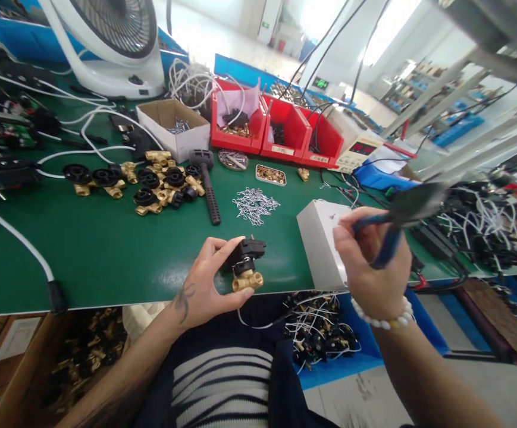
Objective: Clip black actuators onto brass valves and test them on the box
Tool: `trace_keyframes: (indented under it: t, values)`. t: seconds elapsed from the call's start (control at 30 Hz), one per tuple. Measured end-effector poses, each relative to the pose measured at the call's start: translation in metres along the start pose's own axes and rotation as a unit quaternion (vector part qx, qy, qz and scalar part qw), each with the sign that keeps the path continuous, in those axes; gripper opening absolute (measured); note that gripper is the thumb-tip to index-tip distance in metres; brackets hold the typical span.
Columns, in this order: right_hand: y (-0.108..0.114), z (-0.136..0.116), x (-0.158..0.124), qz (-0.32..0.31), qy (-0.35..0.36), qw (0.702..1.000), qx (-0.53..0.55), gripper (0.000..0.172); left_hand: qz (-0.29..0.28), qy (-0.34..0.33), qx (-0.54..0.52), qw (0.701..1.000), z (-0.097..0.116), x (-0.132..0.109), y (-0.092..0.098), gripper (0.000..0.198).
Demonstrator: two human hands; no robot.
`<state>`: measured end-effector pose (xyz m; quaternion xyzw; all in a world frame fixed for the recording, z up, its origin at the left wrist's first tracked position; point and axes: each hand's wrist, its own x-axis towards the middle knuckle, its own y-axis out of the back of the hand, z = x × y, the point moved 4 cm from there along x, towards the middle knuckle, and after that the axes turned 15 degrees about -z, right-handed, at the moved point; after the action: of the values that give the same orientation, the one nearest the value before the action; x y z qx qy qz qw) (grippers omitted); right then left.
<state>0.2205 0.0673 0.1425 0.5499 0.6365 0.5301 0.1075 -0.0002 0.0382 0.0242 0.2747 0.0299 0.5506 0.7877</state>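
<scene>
A loose heap of wire clips (255, 205) is lying on the green bench (151, 255). Beyond the heap, three red bins (238, 142) are standing in a row: the left one is holding a pink sheet (251, 104) and brass bits (237, 131), the middle one is holding dark parts (277, 132), and I can't make out the right one's contents. Beyond the heap and to its left, a white carton (192, 146) is holding silver screws (178, 126). Just beyond the heap, a shallow tray (270, 183) is holding tiny brass pieces (270, 174). Nearer the wearer than the heap, below the bench edge, a blue crate (342, 365) is holding tangled black parts (320, 339).

On the heap's near side, the left hand (207, 276) is pinching a black-and-brass valve unit (244, 261), its fingers resting on the black housing and its thumb supporting the brass end; the unit is sitting between them. Right of the heap, the right hand (372, 273) is curling around blue-handled pliers (395, 219), blurred, well apart from the unit.
</scene>
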Motion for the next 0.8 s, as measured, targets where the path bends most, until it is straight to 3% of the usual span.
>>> trace_keyframes:
  t: [0.03, 0.07, 0.17, 0.2, 0.27, 0.37, 0.4, 0.43, 0.47, 0.53, 0.57, 0.6, 0.63, 0.7, 0.73, 0.77, 0.8]
  values:
    - [-0.001, 0.0, -0.001, 0.015, 0.006, 1.0, 0.0, 0.013, 0.0, 0.002, 0.001, 1.0, 0.0, 0.0, 0.0, 0.073]
    - [-0.004, -0.001, -0.002, -0.01, 0.02, 1.0, -0.008, 0.014, 0.0, 0.005, 0.003, 1.0, 0.0, 0.0, 0.0, 0.073]
    - [-0.023, -0.006, -0.002, -0.215, 0.083, 0.971, -0.063, 0.013, 0.002, 0.013, 0.005, 1.0, 0.0, 0.0, 0.0, 0.073]
    - [-0.023, -0.007, -0.002, -0.246, 0.088, 0.962, -0.074, 0.013, 0.002, 0.014, 0.004, 1.0, -0.001, 0.0, 0.0, 0.073]
    - [-0.014, -0.007, 0.001, -0.198, 0.061, 0.976, -0.066, 0.012, 0.001, 0.012, 0.001, 1.0, -0.001, 0.0, -0.001, 0.073]
    - [0.005, -0.002, -0.002, 0.01, -0.002, 1.0, 0.002, 0.009, 0.003, 0.005, -0.001, 1.0, -0.001, 0.0, -0.001, 0.073]
    - [0.004, -0.002, -0.003, 0.019, -0.003, 1.0, 0.009, 0.009, 0.005, 0.003, 0.001, 1.0, -0.001, 0.0, -0.001, 0.073]
    - [-0.001, -0.003, -0.003, -0.024, 0.004, 1.0, -0.003, 0.009, 0.006, 0.0, 0.003, 1.0, 0.0, 0.0, -0.001, 0.073]
    - [-0.009, -0.004, -0.003, -0.108, 0.02, 0.994, -0.028, 0.011, 0.005, -0.002, 0.005, 1.0, 0.0, 0.0, -0.001, 0.073]
    - [-0.022, -0.007, -0.005, -0.27, 0.05, 0.958, -0.083, 0.016, 0.006, -0.004, 0.007, 1.0, 0.001, -0.001, -0.002, 0.073]
    - [-0.022, -0.008, -0.005, -0.296, 0.053, 0.949, -0.094, 0.016, 0.006, -0.004, 0.008, 1.0, 0.001, -0.001, -0.001, 0.073]
    - [-0.017, -0.009, -0.003, -0.271, 0.045, 0.957, -0.091, 0.014, 0.006, -0.004, 0.007, 1.0, 0.001, -0.001, -0.001, 0.073]
    - [-0.01, -0.009, -0.001, -0.209, 0.032, 0.975, -0.072, 0.011, 0.006, -0.004, 0.007, 1.0, 0.001, 0.0, -0.001, 0.073]
    - [0.007, -0.006, -0.002, -0.035, -0.003, 0.999, -0.021, 0.007, 0.007, -0.004, 0.007, 1.0, 0.001, 0.0, -0.001, 0.073]
    - [0.01, -0.005, -0.004, 0.019, -0.006, 1.0, -0.007, 0.009, 0.006, -0.003, 0.008, 1.0, 0.001, 0.001, -0.001, 0.074]
    - [0.008, -0.005, -0.005, 0.025, 0.005, 1.0, -0.008, 0.01, 0.008, -0.002, 0.009, 1.0, 0.002, 0.001, -0.001, 0.074]
    - [0.001, -0.005, -0.005, -0.022, 0.025, 0.999, -0.024, 0.011, 0.008, -0.003, 0.01, 1.0, 0.002, 0.001, -0.001, 0.074]
